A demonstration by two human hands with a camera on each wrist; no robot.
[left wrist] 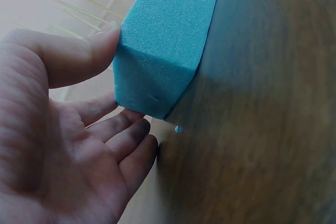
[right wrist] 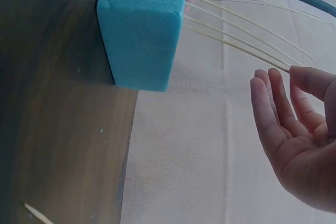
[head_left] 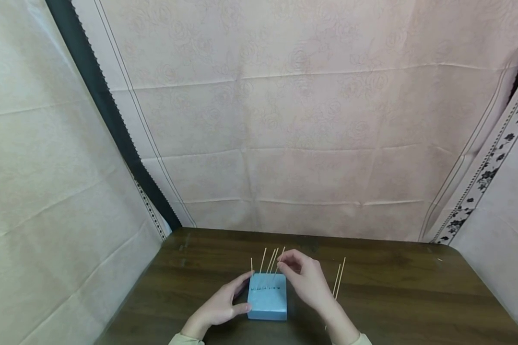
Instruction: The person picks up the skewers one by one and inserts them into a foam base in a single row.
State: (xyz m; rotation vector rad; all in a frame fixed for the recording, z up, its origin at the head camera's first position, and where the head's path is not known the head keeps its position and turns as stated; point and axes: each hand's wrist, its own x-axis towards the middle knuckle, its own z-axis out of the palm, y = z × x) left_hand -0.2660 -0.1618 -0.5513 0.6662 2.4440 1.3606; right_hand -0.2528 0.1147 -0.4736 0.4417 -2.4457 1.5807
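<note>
A light-blue foam block (head_left: 267, 304) sits on the table with several thin wooden skewers (right wrist: 244, 20) standing in its top. My left hand (head_left: 224, 303) holds the block at its left side; in the left wrist view the thumb (left wrist: 86, 56) presses one edge and the fingers lie along another. Above the block's right end, my right hand (head_left: 306, 281) pinches the upper part of a skewer (right wrist: 236, 46) between thumb and index finger. That skewer's lower end meets the block, and how deep it sits is hidden. The other right fingers are loosely bent.
Two loose skewers (head_left: 341, 273) lie on the dark wooden table (head_left: 397, 287) beside my right forearm, which partly covers them. Small blue crumbs (left wrist: 177, 128) are scattered near the block. Pale patterned cloth (head_left: 311, 143) hangs behind the table and at both sides.
</note>
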